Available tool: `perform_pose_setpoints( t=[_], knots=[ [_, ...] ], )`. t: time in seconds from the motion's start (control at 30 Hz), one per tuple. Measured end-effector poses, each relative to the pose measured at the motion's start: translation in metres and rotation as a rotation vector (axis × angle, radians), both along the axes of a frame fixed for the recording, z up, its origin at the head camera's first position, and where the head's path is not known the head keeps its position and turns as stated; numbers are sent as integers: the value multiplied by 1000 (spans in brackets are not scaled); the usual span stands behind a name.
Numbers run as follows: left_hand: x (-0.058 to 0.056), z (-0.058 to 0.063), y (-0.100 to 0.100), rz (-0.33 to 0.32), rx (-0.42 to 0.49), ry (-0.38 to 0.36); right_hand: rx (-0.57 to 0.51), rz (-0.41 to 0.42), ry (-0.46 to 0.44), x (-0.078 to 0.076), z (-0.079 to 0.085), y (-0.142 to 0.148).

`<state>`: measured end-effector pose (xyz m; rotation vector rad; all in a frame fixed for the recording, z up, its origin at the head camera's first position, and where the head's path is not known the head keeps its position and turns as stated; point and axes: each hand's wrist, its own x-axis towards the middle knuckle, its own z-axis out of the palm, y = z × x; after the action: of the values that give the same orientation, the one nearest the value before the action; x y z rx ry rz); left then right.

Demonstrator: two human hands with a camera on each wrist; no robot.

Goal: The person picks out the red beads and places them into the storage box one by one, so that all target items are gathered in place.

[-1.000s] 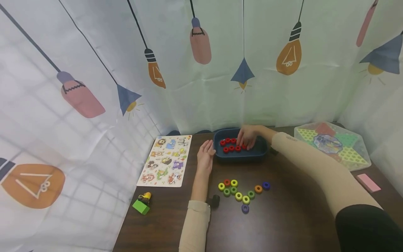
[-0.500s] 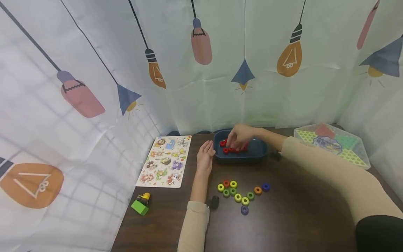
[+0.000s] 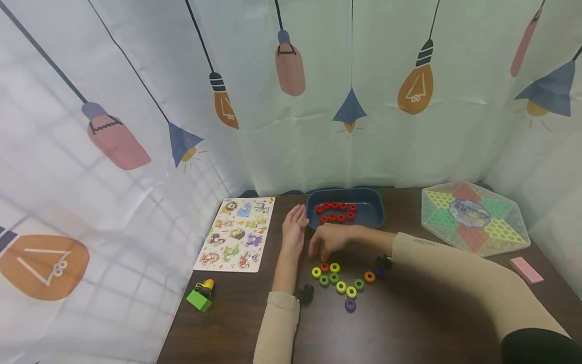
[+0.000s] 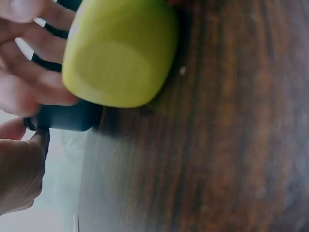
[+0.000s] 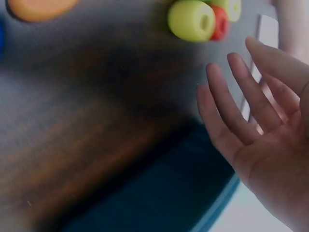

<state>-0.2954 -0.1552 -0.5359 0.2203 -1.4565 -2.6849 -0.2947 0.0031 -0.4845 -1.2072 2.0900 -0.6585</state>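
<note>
A dark blue tray (image 3: pixel 376 206) holds several red ring beads (image 3: pixel 335 206) in two rough rows. My left hand (image 3: pixel 294 230) is at the tray's left end with its fingers loosely extended; whether it touches the wall I cannot tell. Over the table just in front of the tray, my right hand (image 3: pixel 329 240) points its fingers down near a loose red bead (image 3: pixel 325 267). In the right wrist view those fingers are spread, gripping nothing, with that red bead partly behind a yellow bead (image 5: pixel 190 21). Another yellow bead (image 4: pixel 120 53) looms large in the left wrist view.
Loose green, yellow, orange and purple beads (image 3: pixel 350 305) lie between the arms. An animal puzzle board (image 3: pixel 236 235) lies left, above a green block (image 3: pixel 198 300) and a small yellow-and-black figure (image 3: pixel 206 287). At right are a star-patterned game box (image 3: pixel 473 217) and a pink block (image 3: pixel 526 270).
My right hand has lifted out of the tray and come left and nearer, over the table by the loose beads. The tray's red beads are uncovered now. My left hand has stayed put.
</note>
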Motion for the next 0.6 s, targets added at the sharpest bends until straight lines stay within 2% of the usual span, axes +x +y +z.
perform_pose_setpoints(
  t=[0.23,0.4,0.5,0.6],
  knots=[
    [1,-1,-2,-17,14,8,2,7,24,9,-20,0],
    [1,-3,-3,-27,18,12,5,34,44,9,-22,4],
    [0,-2,-3,-26,23,14,6,37,16,10,-22,5],
    [0,-1,-2,-25,14,21,-2,6,-69,11,-24,6]
  ],
)
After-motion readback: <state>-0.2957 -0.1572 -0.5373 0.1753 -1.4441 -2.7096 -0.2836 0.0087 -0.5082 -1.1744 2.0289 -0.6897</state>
